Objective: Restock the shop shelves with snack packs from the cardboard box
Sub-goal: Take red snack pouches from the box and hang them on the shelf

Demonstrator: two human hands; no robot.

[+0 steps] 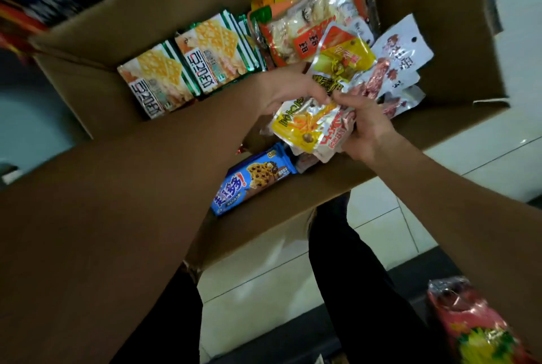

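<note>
**Colours in the box**

Your brown cardboard box (181,2) holds green-edged cracker packs (187,70) printed with yellow lattice squares, a blue cookie pack (249,184) (chocolate-chip picture), a yellow pouch (299,129), and white packs (404,49) with reddish meat prints at the right.

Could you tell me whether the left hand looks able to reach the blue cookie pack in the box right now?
Probably not yet: the left hand grips snack pouches that hang over the blue cookie pack.
</note>
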